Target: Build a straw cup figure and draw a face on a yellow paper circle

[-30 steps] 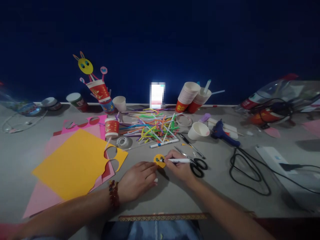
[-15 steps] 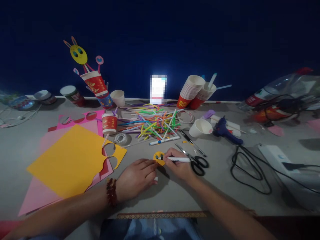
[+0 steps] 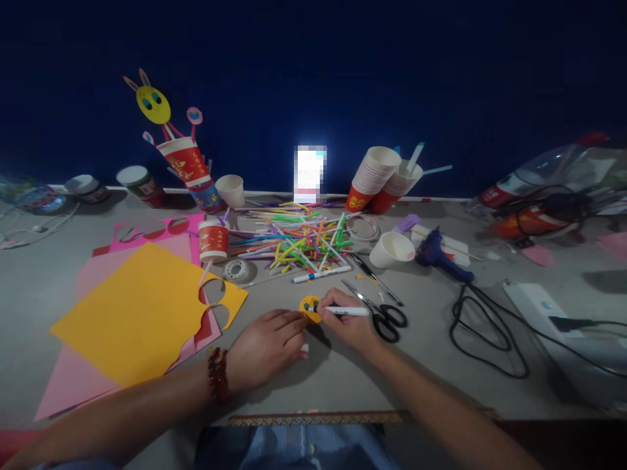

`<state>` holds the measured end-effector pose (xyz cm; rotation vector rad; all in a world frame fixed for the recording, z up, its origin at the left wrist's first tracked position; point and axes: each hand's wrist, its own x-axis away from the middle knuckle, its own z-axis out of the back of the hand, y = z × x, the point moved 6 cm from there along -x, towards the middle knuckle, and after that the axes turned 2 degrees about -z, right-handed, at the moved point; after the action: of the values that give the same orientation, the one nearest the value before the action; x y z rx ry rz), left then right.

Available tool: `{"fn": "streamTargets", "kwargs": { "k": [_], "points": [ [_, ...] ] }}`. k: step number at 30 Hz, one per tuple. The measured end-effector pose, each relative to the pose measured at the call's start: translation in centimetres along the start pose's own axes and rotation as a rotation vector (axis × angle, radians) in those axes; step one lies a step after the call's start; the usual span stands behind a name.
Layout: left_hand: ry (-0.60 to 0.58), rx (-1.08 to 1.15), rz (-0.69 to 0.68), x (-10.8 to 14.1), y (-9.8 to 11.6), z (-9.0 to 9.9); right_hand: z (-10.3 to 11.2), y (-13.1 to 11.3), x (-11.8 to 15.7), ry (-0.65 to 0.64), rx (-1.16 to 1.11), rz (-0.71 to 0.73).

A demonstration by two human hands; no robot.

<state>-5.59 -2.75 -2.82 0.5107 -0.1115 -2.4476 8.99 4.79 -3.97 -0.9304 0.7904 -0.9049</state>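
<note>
A small yellow paper circle with two dark green eyes drawn on it lies on the table in front of me. My left hand, a beaded bracelet at its wrist, curls with its fingertips holding down the circle's lower left edge. A small white piece shows under those fingers; what it is I cannot make out. My right hand grips a white marker, its tip at the right-hand eye. Black-handled scissors lie just right of this hand, near a pen and a blue-and-white marker.
Orange-yellow card and pink sheets lie left. Beyond my hands are a straw pile, tape and a paper cup. Right are a glue gun, its cable and a power strip. A cup figure stands back left.
The whole view has shifted very slightly. Both hands keep their places at the paper circle, and the marker tip stays on the right-hand eye with hardly any visible movement.
</note>
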Motion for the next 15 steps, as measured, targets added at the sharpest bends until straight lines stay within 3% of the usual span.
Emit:
{"fn": "streamTargets", "kwargs": {
  "k": [15],
  "points": [
    [0.002,0.009,0.005,-0.04,-0.08,0.03,-0.17,0.26,0.05,-0.014,0.025,-0.008]
  ]
}}
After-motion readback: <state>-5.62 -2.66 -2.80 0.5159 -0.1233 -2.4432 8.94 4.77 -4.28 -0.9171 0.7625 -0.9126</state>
